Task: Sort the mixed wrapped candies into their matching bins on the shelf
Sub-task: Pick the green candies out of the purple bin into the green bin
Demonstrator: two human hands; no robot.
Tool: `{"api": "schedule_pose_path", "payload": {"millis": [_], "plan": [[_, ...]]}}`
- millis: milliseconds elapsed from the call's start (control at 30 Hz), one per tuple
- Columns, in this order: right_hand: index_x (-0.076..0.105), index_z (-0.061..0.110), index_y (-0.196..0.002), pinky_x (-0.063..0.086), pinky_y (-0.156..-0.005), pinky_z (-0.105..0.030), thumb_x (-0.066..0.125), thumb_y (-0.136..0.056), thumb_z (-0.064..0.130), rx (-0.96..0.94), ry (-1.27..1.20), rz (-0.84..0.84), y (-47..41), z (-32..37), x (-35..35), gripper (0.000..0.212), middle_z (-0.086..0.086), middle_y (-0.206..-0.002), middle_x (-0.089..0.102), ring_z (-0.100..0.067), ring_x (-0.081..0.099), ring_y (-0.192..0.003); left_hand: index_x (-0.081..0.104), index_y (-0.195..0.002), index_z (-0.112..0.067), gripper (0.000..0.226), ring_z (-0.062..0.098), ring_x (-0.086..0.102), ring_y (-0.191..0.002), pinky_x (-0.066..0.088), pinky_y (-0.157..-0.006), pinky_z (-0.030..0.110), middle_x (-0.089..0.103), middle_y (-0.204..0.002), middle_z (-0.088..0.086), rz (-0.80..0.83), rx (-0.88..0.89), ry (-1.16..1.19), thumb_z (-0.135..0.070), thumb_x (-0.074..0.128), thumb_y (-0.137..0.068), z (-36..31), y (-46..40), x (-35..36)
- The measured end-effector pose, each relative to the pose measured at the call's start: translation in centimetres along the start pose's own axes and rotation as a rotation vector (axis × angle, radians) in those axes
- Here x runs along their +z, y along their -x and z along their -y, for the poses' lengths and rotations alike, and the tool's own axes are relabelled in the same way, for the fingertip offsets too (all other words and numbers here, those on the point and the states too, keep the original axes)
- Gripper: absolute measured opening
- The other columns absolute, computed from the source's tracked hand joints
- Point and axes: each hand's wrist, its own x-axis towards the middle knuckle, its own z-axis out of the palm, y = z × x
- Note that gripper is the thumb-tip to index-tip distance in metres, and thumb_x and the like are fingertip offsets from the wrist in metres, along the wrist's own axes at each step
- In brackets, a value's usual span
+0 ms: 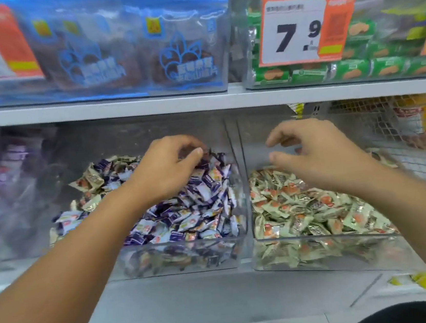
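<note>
left hand [165,167] is over the back of the left bin [181,259], fingers curled down into the purple candies [186,213], tips bunched together on a dark wrapper; whether it truly pinches one, cannot tell. a few beige candies [89,180] lie mixed in at that bin's back left corner. right hand [318,153] hovers over the back of the right bin [325,251], fingers loosely bent and apart, thumb clear of them, nothing in it, not touching the beige pile [306,211] below. the two bins sit side by side on the lower shelf [223,294], walls touching. on the upper shelf [119,104], blue bags [122,46] at left, green packs [351,69] at right behind a 7.9 price tag [305,26].
</note>
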Motion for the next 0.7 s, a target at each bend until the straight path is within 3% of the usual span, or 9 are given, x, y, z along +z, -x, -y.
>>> {"api": "schedule_pose_path", "payload": {"millis": [67, 167, 267, 367, 433, 533, 600, 667, 700], "plan": [[0.070, 0.031, -0.101, 0.050, -0.087, -0.023, 0.066, -0.092, 0.029, -0.240, -0.095, 0.015, 0.5, 4.2, 0.7, 0.010, 0.019, -0.101, 0.068, 0.001, 0.061, -0.095, 0.070, -0.113, -0.017, 0.025, 0.014, 0.065, -0.097, 0.048, -0.087, 0.027, 0.071, -0.106, -0.002, -0.003, -0.103, -0.107, -0.032, 0.060, -0.096, 3.8, 1.5, -2.1], [0.071, 0.030, -0.108, 0.049, -0.087, -0.021, 0.062, -0.094, 0.019, -0.426, -0.070, 0.132, -0.9, 8.8, 3.9, 0.020, 0.017, -0.105, 0.069, 0.002, 0.058, -0.093, 0.067, -0.121, -0.024, 0.033, 0.013, 0.062, -0.108, 0.048, -0.096, 0.031, 0.067, -0.120, -0.006, 0.115, -0.190, -0.220, -0.037, 0.066, -0.091, 8.6, 4.4, -4.1], [0.058, 0.030, -0.132, 0.051, -0.093, -0.041, 0.047, -0.098, 0.010, -0.416, 0.135, 0.305, -4.6, 10.8, 8.0, 0.041, 0.000, -0.131, 0.063, -0.020, 0.057, -0.117, 0.066, -0.123, -0.030, 0.032, 0.012, 0.060, -0.111, 0.046, -0.099, 0.032, 0.065, -0.125, -0.010, 0.251, -0.173, -0.278, -0.036, 0.065, -0.091, 11.2, 5.9, -4.6], [0.040, 0.037, -0.148, 0.046, -0.103, -0.041, 0.039, -0.100, 0.010, -0.358, 0.272, 0.561, -7.7, 11.1, 11.1, 0.056, -0.003, -0.153, 0.044, -0.026, 0.047, -0.132, 0.070, -0.116, -0.030, 0.024, 0.009, 0.060, -0.107, 0.046, -0.097, 0.032, 0.066, -0.117, -0.013, 0.320, -0.123, -0.241, -0.032, 0.063, -0.093, 11.9, 5.9, -4.6], [0.040, 0.031, -0.150, 0.037, -0.112, -0.037, 0.038, -0.100, 0.013, -0.332, 0.353, 0.742, -8.9, 11.5, 11.9, 0.053, 0.001, -0.159, 0.034, -0.024, 0.040, -0.140, 0.071, -0.112, -0.033, 0.021, 0.004, 0.061, -0.100, 0.048, -0.094, 0.029, 0.068, -0.110, -0.017, 0.380, -0.127, -0.249, -0.035, 0.062, -0.093, 11.9, 5.8, -4.7], [0.061, 0.023, -0.132, 0.045, -0.095, -0.026, 0.044, -0.098, 0.017, -0.271, 0.491, 0.864, -9.3, 12.0, 10.8, 0.039, 0.003, -0.133, 0.060, -0.021, 0.059, -0.109, 0.073, -0.092, -0.026, 0.019, -0.001, 0.060, -0.078, 0.049, -0.077, 0.027, 0.070, -0.086, -0.017, 0.411, -0.088, -0.221, -0.040, 0.060, -0.093, 12.3, 5.9, -5.2], [0.069, 0.015, -0.118, 0.051, -0.088, -0.033, 0.050, -0.096, 0.024, -0.259, 0.583, 0.882, -9.1, 11.6, 9.6, 0.030, -0.005, -0.110, 0.069, -0.026, 0.062, -0.096, 0.071, -0.079, -0.019, 0.031, 0.006, 0.057, -0.062, 0.048, -0.065, 0.028, 0.066, -0.068, -0.008, 0.353, -0.076, -0.205, -0.043, 0.058, -0.094, 12.3, 6.3, -5.7], [0.072, 0.018, -0.115, 0.053, -0.089, -0.034, 0.051, -0.095, 0.025, -0.232, 0.552, 0.988, -8.8, 11.0, 8.7, 0.030, -0.002, -0.105, 0.072, -0.025, 0.064, -0.096, 0.070, -0.075, -0.021, 0.033, 0.011, 0.060, -0.064, 0.051, -0.065, 0.033, 0.067, -0.067, -0.006, 0.128, -0.065, -0.253, -0.046, 0.057, -0.092, 12.6, 6.2, -6.4], [0.074, 0.024, -0.114, 0.053, -0.084, -0.029, 0.053, -0.094, 0.022, -0.212, 0.487, 0.998, -8.7, 10.8, 8.4, 0.029, 0.006, -0.098, 0.073, -0.017, 0.065, -0.089, 0.071, -0.079, -0.025, 0.029, 0.013, 0.062, -0.071, 0.053, -0.070, 0.034, 0.069, -0.076, -0.008, -0.002, -0.079, -0.310, -0.046, 0.058, -0.092, 12.7, 6.1, -6.9]]}}
